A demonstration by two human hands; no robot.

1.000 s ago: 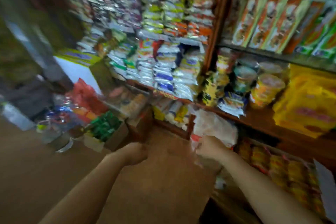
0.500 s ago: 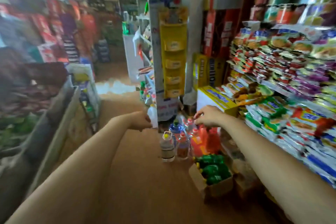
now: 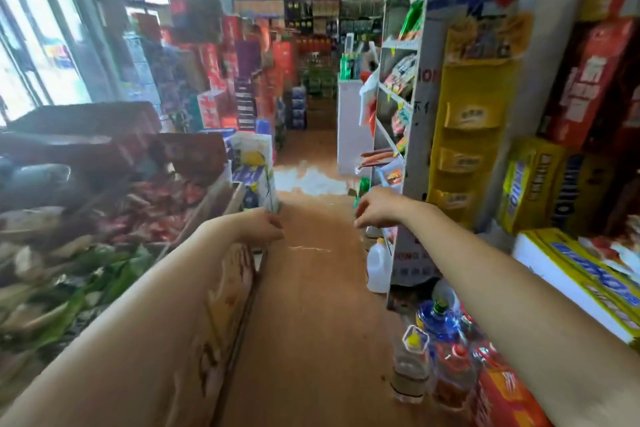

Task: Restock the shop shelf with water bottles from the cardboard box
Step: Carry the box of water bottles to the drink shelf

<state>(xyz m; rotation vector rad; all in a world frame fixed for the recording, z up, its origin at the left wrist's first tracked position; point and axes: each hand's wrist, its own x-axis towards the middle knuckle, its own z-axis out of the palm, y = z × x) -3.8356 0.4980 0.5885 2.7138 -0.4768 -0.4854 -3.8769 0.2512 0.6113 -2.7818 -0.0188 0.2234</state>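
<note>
View swung up the aisle, left hand (image 3: 258,225) and right hand (image 3: 375,208) empty

Two bare forearms were visible, entering from the lower frame edge. No sleeve covered either arm up to the frame edge. The left hand (image 3: 258,227) and right hand (image 3: 379,207) were bare: no gloves, rings, watch or wristband showed. Motion blur softened finer detail.
</note>
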